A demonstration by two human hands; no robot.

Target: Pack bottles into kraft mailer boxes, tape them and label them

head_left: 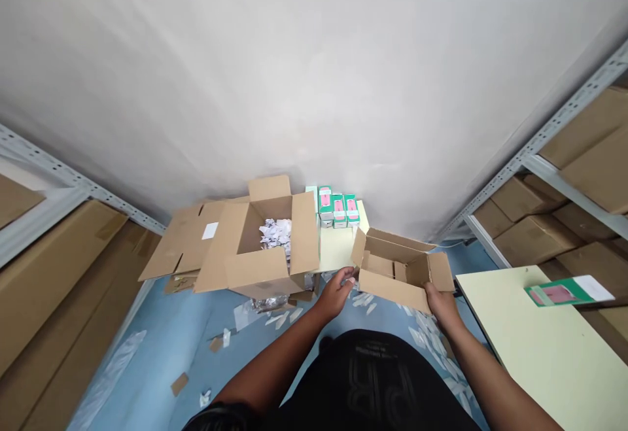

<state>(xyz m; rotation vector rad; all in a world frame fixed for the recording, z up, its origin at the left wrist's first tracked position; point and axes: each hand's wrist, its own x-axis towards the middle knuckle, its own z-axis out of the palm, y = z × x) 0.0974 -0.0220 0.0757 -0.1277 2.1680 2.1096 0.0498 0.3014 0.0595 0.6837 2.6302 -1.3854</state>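
The small carton was positioned in front of the body, above the floor and between the pale table and the side table. Its open top was turned upward, the flaps were folded outward, and the interior was exposed.

The right hand was clamped at the near right corner of the small carton. The thumb was laid at the upper edge; the other fingers were largely concealed by the wall. The left hand was held at the left end of the small carton. Its fingers were curved and moderately parted from the thumb, with nothing seen gripped between them; whether the carton wall was touched could not be determined.

To the left, the large carton was set with its flaps spread, and crumpled paper was contained in it. Flattened cardboard was placed beside it. Green-and-pink boxes were lined up at the rear of the pale table, near the wall. A flat green-and-pink piece was laid on the side table. Pale scraps were scattered across the floor. Brown cartons were stored on the right-hand rack.
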